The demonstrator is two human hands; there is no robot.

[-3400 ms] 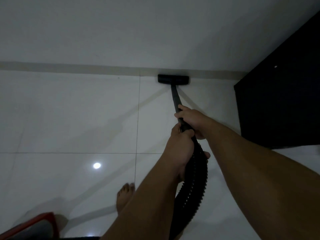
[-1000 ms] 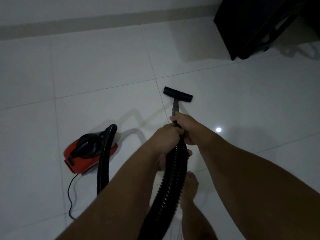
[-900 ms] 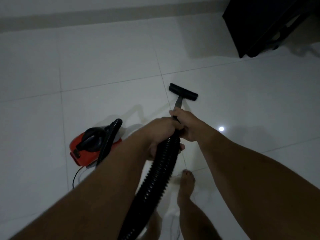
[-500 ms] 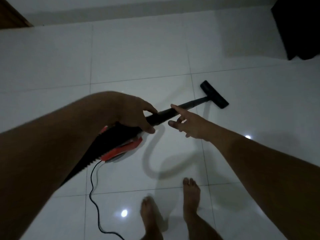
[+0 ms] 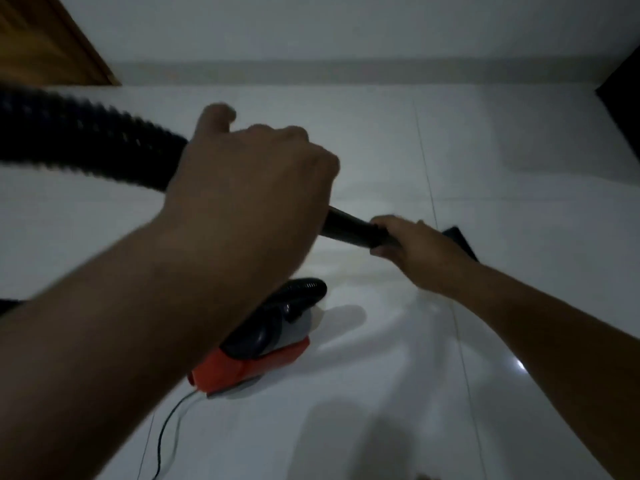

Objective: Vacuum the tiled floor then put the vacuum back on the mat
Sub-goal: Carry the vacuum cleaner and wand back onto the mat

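A person's left hand (image 5: 252, 181) grips the black ribbed hose (image 5: 86, 136) of a vacuum where it joins the rigid wand (image 5: 349, 228), fingers curled fully round it, thumb raised at the top. Farther along, the right hand (image 5: 419, 251) holds the wand too — its fingers wrapped over the tube, close to the dark floor nozzle (image 5: 462, 242), whose edge shows just beyond the knuckles. Whether the nozzle touches the floor cannot be told.

The hose sweeps in from the left edge of the view, blurred, and passes in front of the left forearm's far side. Below the two arms, the vacuum body (image 5: 263, 351) — red at its base, with a black upper part and a pale grey front — sits on the white tiled floor (image 5: 519, 174), partly hidden behind the left forearm. A short ribbed section of hose enters its top. A thin power cord (image 5: 164, 434) trails from its near end toward the bottom of the view.

A pale wall with a grey skirting strip (image 5: 346, 72) runs across the far side. A brown wooden door (image 5: 45, 39) shows at upper left, and a black piece of furniture (image 5: 623, 98) at the right edge. A bright spot of light reflects on a tile at lower right. The scene is dim.
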